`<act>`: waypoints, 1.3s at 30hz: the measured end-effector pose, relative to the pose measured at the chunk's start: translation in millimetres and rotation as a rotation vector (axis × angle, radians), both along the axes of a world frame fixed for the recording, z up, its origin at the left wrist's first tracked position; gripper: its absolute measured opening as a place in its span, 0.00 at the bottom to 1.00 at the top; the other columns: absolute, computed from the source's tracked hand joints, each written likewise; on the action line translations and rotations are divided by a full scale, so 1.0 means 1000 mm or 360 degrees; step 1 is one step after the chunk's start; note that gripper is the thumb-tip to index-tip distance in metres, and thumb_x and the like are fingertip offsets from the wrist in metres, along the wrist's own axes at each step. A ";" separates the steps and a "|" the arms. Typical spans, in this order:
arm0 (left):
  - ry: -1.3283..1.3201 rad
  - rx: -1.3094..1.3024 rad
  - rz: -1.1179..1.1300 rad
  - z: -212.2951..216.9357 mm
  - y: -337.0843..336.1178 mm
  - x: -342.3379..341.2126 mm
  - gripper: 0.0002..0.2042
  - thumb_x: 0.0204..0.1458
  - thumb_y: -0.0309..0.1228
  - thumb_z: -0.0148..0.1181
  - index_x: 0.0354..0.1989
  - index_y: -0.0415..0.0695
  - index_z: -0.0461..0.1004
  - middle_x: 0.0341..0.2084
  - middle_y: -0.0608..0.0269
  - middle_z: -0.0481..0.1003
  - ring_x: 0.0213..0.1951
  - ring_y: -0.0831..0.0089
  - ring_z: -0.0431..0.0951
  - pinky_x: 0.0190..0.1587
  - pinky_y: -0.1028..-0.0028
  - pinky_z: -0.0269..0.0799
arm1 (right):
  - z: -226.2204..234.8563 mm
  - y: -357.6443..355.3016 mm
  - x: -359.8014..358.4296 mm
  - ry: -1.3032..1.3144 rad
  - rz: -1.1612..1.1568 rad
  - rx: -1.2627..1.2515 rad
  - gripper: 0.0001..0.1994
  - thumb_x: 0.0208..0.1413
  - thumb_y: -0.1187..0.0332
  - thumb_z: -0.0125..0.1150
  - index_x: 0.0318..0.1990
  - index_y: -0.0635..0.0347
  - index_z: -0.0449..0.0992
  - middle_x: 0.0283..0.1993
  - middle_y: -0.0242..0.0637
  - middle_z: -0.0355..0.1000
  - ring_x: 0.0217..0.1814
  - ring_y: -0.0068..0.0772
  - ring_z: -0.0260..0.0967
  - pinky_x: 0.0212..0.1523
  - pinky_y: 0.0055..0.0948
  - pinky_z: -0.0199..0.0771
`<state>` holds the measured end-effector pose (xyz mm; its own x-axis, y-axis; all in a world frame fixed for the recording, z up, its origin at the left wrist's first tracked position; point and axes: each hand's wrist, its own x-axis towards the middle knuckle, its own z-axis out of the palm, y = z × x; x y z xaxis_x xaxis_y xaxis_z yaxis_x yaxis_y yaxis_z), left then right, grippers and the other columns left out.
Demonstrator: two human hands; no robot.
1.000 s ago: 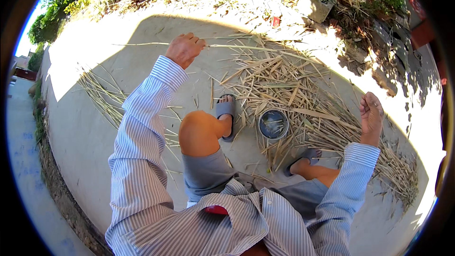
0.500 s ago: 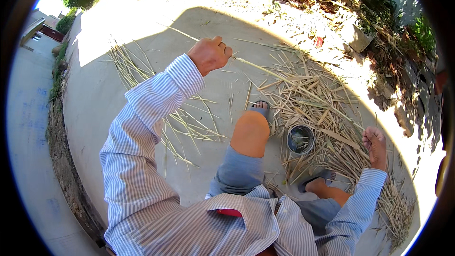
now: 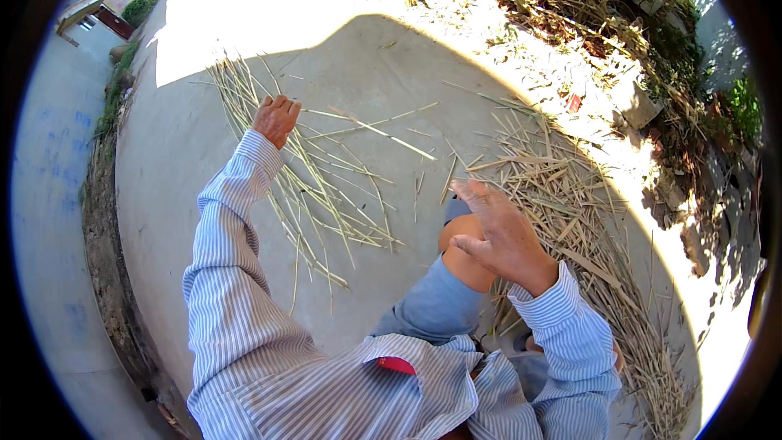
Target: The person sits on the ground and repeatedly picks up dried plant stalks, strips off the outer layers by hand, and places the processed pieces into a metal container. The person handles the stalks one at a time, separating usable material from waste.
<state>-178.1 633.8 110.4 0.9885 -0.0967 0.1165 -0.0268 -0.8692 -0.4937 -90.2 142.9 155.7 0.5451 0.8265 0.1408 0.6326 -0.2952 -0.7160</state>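
Note:
My left hand (image 3: pixel 275 119) reaches out to the left over a spread row of thin dry stalks (image 3: pixel 318 179) on the concrete ground (image 3: pixel 187 195); its fingers are curled down at the stalks, and whether it grips one is hidden. My right hand (image 3: pixel 501 232) hovers open above my bent bare knee (image 3: pixel 464 257), palm turned left, fingers apart, holding nothing. To its right lies a big loose heap of dry stalks and husks (image 3: pixel 570 212). Both arms wear a blue-and-white striped shirt.
A few long single stalks (image 3: pixel 383 126) lie between the row and the heap. Dry leaf litter and grey blocks (image 3: pixel 635 102) edge the concrete at the far right. A low wall (image 3: pixel 49 220) with a strip of soil runs along the left.
My view has swung left. My left hand has gone from the heap side down to the row of stalks on the left. My right hand has lifted off the heap to above my knee.

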 end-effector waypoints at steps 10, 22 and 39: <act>0.0811 -0.0876 0.0457 -0.066 -0.114 -0.073 0.04 0.45 0.26 0.61 0.27 0.40 0.74 0.28 0.50 0.74 0.36 0.54 0.76 0.39 0.61 0.72 | 0.011 -0.229 0.059 0.0110 -0.1025 -0.0818 0.29 0.45 0.68 0.66 0.57 0.66 0.68 0.56 0.50 0.69 0.57 0.45 0.68 0.60 0.37 0.65; 0.0474 -0.1414 -0.0250 -0.106 -0.279 0.170 0.10 0.45 0.29 0.65 0.34 0.40 0.73 0.29 0.54 0.77 0.29 0.63 0.78 0.33 0.66 0.73 | -0.266 -0.528 -0.174 0.0845 -0.2261 -0.1034 0.25 0.43 0.52 0.68 0.44 0.64 0.77 0.39 0.49 0.76 0.42 0.43 0.74 0.43 0.36 0.72; 0.1378 -0.0967 -0.1103 -0.279 -0.578 0.213 0.12 0.51 0.35 0.59 0.41 0.44 0.69 0.37 0.55 0.75 0.42 0.55 0.75 0.44 0.59 0.71 | -0.385 -0.493 -0.154 0.1230 -0.2439 -0.0233 0.20 0.50 0.61 0.63 0.43 0.72 0.75 0.32 0.38 0.77 0.31 0.24 0.74 0.29 0.26 0.72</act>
